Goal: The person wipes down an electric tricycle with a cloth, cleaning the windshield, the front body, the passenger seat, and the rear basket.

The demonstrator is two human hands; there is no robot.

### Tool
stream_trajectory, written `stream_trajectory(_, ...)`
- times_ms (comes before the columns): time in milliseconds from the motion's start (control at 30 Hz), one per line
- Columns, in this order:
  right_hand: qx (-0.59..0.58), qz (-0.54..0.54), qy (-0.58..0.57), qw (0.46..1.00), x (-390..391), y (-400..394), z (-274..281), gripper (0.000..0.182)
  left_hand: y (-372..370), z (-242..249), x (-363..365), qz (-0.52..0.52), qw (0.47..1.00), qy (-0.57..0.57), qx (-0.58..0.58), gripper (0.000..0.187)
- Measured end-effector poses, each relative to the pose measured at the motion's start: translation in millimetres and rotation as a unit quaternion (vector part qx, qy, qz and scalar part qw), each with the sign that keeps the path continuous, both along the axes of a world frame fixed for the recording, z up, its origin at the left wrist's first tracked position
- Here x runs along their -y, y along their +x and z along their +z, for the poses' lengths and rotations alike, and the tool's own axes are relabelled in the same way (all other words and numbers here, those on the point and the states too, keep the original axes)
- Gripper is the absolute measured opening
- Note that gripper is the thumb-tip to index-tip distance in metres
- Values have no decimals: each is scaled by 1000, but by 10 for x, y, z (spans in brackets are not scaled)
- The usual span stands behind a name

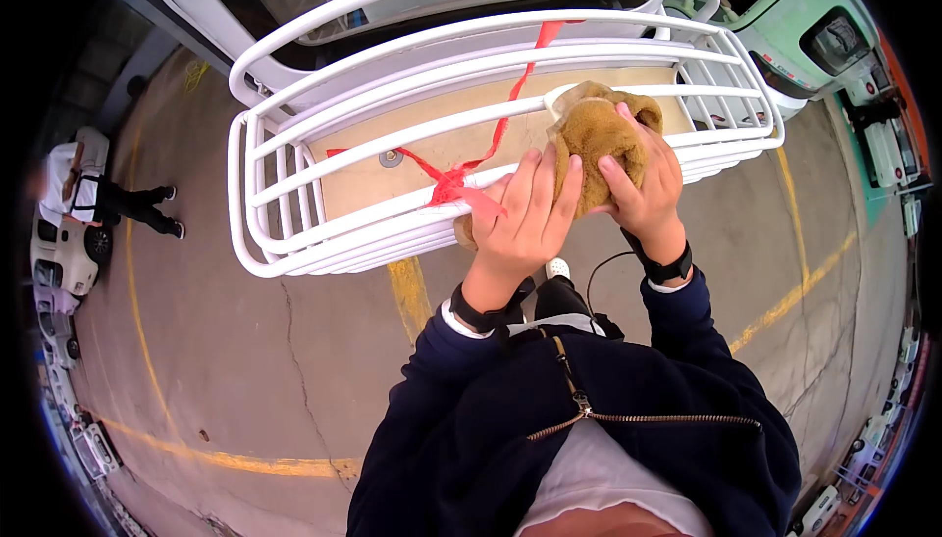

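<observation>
A bunched brown plush cloth [601, 150] lies over the front upper rails of a white metal rack [339, 198]. My right hand [644, 180] grips the cloth from the right, with the thumb pressed into its front. My left hand [523, 218] holds the cloth's left side against the rail, fingers pointing up; a bit of cloth also shows past that hand's outer edge. Beside the left fingers, a red ribbon [450, 186] is knotted around the rail, and a strand runs up to the rear bars. The rail under both hands is mostly hidden.
Inside the rack is a tan floor panel [358, 187] with a round metal fitting [391, 158]. A white vehicle stands behind the rack, and a pale green-white one [819, 32] at right. A person [98, 194] is off to the left near parked vehicles. Yellow lines mark the ground.
</observation>
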State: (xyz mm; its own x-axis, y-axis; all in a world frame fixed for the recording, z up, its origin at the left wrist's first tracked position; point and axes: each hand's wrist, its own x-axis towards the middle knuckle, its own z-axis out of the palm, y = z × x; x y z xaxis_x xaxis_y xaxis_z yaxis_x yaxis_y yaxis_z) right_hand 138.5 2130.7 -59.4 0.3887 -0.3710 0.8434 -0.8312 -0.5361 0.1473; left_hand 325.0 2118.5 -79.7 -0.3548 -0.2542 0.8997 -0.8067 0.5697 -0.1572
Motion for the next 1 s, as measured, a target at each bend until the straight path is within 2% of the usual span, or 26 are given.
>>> stream_trajectory(100,59,-31,13,998,-219,174,-92,36,-25,-188,-85,-8,999,24,-45,22)
stream_trajectory(167,106,-21,19,994,-421,346,-230,41,60,-368,-154,-77,992,54,-88,21)
stream_trajectory(200,130,21,23,991,-486,394,-333,38,140,-440,-174,-116,987,58,-94,20)
stream_trajectory(233,154,65,28,986,-552,421,-425,35,225,-505,-213,-114,987,61,-92,20)
stream_trajectory(300,166,89,53,981,-628,450,-554,32,377,-556,-267,-227,959,134,-104,25)
stream_trajectory(333,177,111,78,975,-635,445,-589,29,424,-506,-295,-248,951,149,-111,37)
stream_trajectory(367,179,118,82,973,-644,418,-608,29,443,-522,-382,-240,952,152,-110,37)
stream_trajectory(433,179,106,145,967,-659,329,-600,32,484,-565,-573,-208,928,279,-135,45)
stream_trajectory(467,144,114,127,975,-639,255,-573,37,466,-576,-623,-217,919,288,-157,52)
stream_trajectory(633,88,150,136,975,-618,-81,-338,45,194,-440,-728,-211,913,286,-199,58)
stream_trajectory(700,119,120,161,972,-632,-188,-319,48,100,-389,-673,-213,912,282,-208,61)
stream_trajectory(767,138,95,175,970,-678,-263,-419,46,37,-339,-595,-169,944,208,-193,68)
stream_trajectory(833,254,44,244,935,-795,-287,-539,44,24,-251,-528,-158,953,205,-160,69)
stream_trajectory(900,274,56,265,923,-877,-385,-568,47,4,-181,-486,-175,964,176,-92,67)
stream_trajectory(933,249,60,209,944,-892,-442,-527,50,-21,-150,-487,-181,966,160,-94,59)
stream_trajectory(967,223,63,152,961,-916,-498,-509,54,-11,-139,-481,-178,967,160,-93,59)
stream_trajectory(1000,227,71,115,965,-940,-532,-512,59,21,-126,-462,-193,975,101,-38,54)
